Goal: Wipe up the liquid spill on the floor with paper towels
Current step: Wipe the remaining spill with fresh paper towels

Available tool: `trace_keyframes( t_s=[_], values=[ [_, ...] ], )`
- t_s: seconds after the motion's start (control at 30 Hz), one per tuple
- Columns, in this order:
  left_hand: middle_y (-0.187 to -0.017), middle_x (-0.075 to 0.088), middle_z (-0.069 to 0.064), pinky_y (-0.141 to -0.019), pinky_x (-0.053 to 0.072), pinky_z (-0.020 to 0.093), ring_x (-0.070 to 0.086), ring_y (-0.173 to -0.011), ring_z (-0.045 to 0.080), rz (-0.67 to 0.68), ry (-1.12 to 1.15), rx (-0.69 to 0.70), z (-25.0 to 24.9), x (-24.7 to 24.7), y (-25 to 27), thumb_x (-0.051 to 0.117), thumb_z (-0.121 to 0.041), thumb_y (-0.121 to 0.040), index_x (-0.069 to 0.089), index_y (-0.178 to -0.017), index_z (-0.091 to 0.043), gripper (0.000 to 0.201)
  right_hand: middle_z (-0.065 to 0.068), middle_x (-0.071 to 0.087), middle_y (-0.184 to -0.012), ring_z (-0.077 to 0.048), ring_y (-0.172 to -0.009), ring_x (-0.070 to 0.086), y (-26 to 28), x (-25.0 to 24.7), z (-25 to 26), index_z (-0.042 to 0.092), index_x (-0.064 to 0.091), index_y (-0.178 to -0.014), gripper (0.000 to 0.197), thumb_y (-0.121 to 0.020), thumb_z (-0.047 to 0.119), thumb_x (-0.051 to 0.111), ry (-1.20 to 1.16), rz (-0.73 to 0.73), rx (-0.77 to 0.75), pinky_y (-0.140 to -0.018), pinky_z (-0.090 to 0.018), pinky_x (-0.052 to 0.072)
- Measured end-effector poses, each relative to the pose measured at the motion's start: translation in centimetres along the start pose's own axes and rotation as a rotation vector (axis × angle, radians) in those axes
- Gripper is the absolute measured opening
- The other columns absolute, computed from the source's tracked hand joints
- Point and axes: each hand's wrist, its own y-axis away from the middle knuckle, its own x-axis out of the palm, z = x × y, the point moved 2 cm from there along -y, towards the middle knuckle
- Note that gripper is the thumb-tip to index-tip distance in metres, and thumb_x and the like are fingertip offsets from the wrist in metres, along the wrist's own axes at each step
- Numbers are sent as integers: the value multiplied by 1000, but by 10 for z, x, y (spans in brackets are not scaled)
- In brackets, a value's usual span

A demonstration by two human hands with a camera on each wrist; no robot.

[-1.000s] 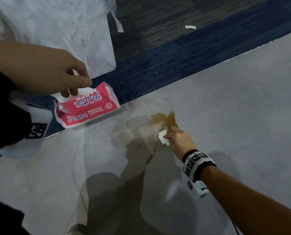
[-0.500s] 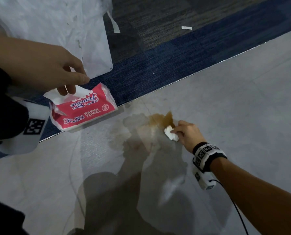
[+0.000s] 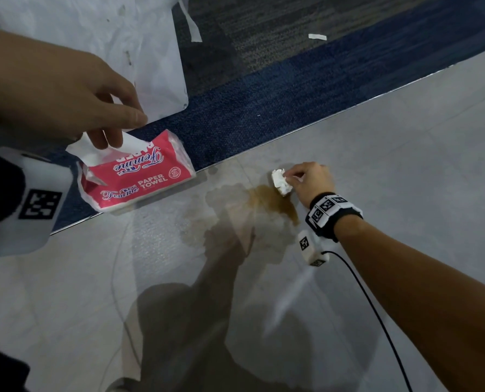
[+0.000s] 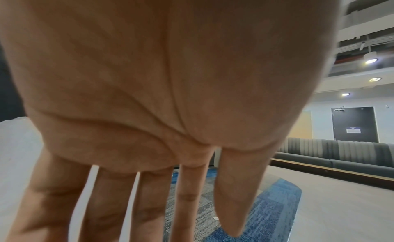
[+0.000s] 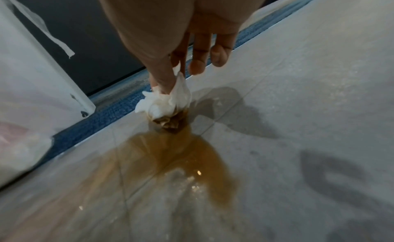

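Observation:
A brown liquid spill (image 3: 275,203) lies on the grey floor tiles, with a paler wet smear (image 3: 230,222) around it. My right hand (image 3: 288,176) pinches a crumpled paper towel wad (image 3: 281,182) between thumb and forefinger at the far edge of the puddle. In the right wrist view the wad (image 5: 168,100) is soaked brown at its lower end and touches the spill (image 5: 175,158). A pink paper towel pack (image 3: 139,176) lies by the carpet edge, with a white sheet (image 3: 91,151) sticking out. My left hand (image 3: 114,128) hovers over that sheet, its fingers (image 4: 187,203) straight and spread.
Blue and grey carpet (image 3: 263,114) borders the tiles along a metal strip. A white plastic sheet (image 3: 122,38) covers the carpet at the far left, and paper scraps (image 3: 317,37) lie further back. A black cable (image 3: 377,306) trails from my right wrist.
My right hand has carried the wad across the brown puddle to its far right edge, uncovering the liquid. My left hand has stayed over the pack.

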Motion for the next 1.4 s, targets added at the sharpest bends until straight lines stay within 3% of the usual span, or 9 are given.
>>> trace_keyframes(
  t_s=[0.2, 0.53, 0.77, 0.9, 1.0, 1.1, 1.2, 1.3, 1.4],
  values=[
    [-66, 73, 4, -76, 56, 51, 69, -73, 24, 14, -12, 3, -3, 1, -3, 54, -30, -91, 68, -96, -19, 18, -1, 68, -98, -25, -87, 64, 0, 6, 4, 28, 72, -83, 9, -85, 21, 67, 216, 39, -81, -77, -36, 54],
    [-69, 74, 3, -74, 54, 42, 69, -73, 23, 24, -4, 7, -7, 3, -4, 54, -30, -91, 67, -96, -18, 19, -4, 66, -101, -28, -88, 62, 19, 3, 2, 25, 73, -89, 15, -88, 16, 61, 259, 80, -87, -69, -27, 42],
    [-73, 73, 4, -53, 46, 28, 69, -71, 22, 39, 18, -24, -11, 6, -3, 53, -29, -92, 66, -97, -14, 21, -4, 62, -97, -29, -89, 60, 37, 5, 0, 26, 72, -93, 18, -87, 12, 60, 281, 92, -80, -72, -33, 46],
    [-67, 61, 6, -30, 35, 7, 57, -57, 17, -31, 96, -3, -16, 10, 1, 55, -18, -92, 64, -89, -7, 14, -4, 62, -95, -29, -89, 60, 47, 8, 1, 26, 72, -91, 19, -85, 11, 61, 280, 135, -103, -69, -32, 45],
    [-67, 62, 4, -37, 39, 16, 57, -58, 15, -31, 95, 14, -21, 9, 5, 56, -21, -91, 61, -82, -16, 12, -1, 60, -90, -24, -83, 58, 59, 6, -6, 27, 72, -87, 19, -88, 14, 59, 208, 125, -94, -67, -31, 45],
    [-66, 61, 4, -34, 37, 12, 56, -57, 15, -36, 114, 18, -25, 8, 8, 55, -20, -92, 61, -84, -14, 12, 1, 58, -83, -23, -75, 57, 70, 2, -19, 27, 72, -86, 14, -88, 18, 61, 92, -65, 0, -62, -32, 44],
    [-65, 60, 3, -40, 37, 19, 55, -56, 14, -47, 98, 30, -28, 9, 8, 54, -20, -92, 62, -86, -11, 12, -2, 57, -84, -26, -76, 57, 83, 5, -29, 23, 73, -89, 13, -89, 20, 61, 95, -185, 112, -60, -32, 42],
    [-65, 58, 5, -33, 37, 12, 54, -56, 15, -46, 117, 16, -29, 10, 8, 55, -17, -92, 62, -91, -7, 13, -6, 58, -87, -30, -83, 58, 92, 16, -34, 20, 73, -93, 14, -90, 20, 59, 127, -173, 152, -62, -34, 43],
    [-66, 60, 4, -40, 37, 18, 55, -56, 14, -50, 82, 22, -26, 10, 7, 55, -19, -92, 65, -94, -6, 16, -5, 58, -88, -29, -86, 58, 96, 26, -31, 21, 73, -93, 14, -90, 20, 59, 139, -163, 182, -63, -33, 42]
  ],
)
